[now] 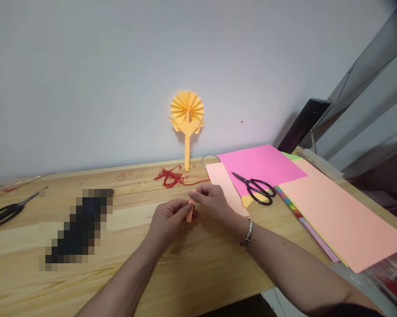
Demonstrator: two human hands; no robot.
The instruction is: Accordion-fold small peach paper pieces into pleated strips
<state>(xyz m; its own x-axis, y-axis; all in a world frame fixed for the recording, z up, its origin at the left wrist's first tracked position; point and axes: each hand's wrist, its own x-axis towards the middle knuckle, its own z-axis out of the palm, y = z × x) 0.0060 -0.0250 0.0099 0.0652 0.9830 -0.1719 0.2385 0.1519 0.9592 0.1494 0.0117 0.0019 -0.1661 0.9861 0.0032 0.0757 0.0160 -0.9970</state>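
Note:
My left hand and my right hand meet over the middle of a wooden table. Both pinch a small folded strip of salmon-pink paper, held upright between the fingertips. A silver bracelet circles my right wrist. A salmon paper sheet lies just behind my right hand.
A yellow paper fan leans on the wall, red thread at its foot. Black scissors lie on a pink sheet; a large salmon sheet covers a coloured stack at the right. Other scissors and a blurred dark object lie left.

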